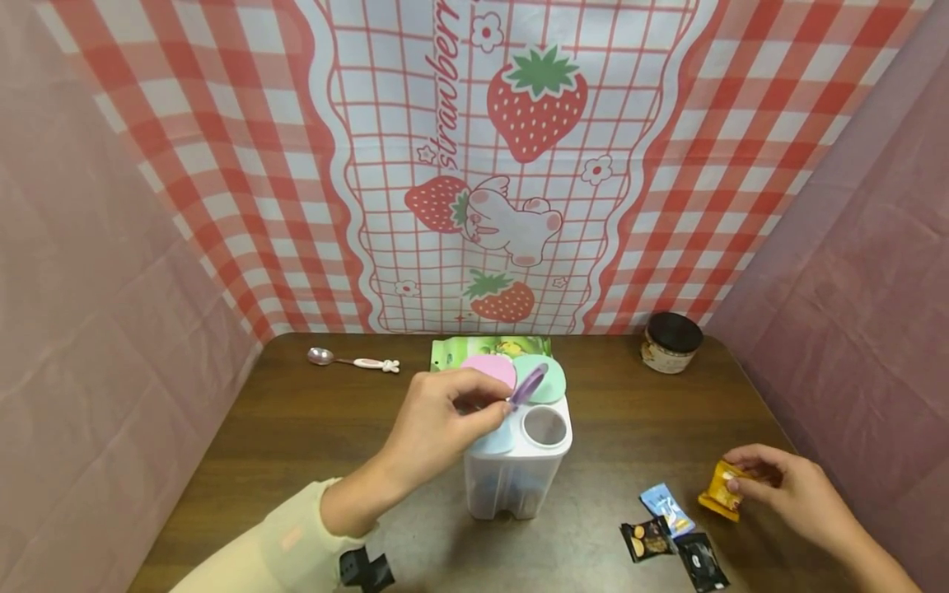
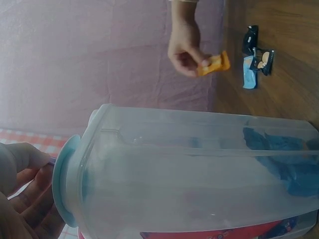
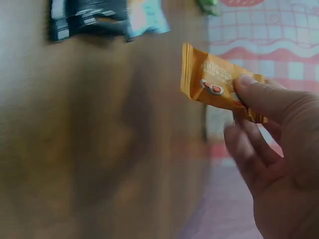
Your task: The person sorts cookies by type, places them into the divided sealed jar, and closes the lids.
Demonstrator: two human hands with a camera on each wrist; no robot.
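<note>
My left hand [image 1: 437, 416] pinches a purple round lid [image 1: 530, 384], held tilted on edge above a clear plastic container [image 1: 515, 486] with a white top. Below it, the front-right round opening [image 1: 546, 428] is uncovered. Pink [image 1: 489, 367], mint green [image 1: 550, 385] and light blue [image 1: 495, 441] lids cover the others. Blue wrapped packets [image 2: 294, 172] show through the container's wall. Off to the right, my right hand [image 1: 789, 487] holds an orange snack packet [image 3: 212, 82] between thumb and fingers, raised over the table.
A light blue packet [image 1: 667, 506] and two black packets [image 1: 647, 539] lie together on the table, left of my right hand. A dark-lidded jar [image 1: 670, 342] stands at the back right. Behind the container is a green bag [image 1: 448, 352]; a spoon [image 1: 356, 361] lies at the back left.
</note>
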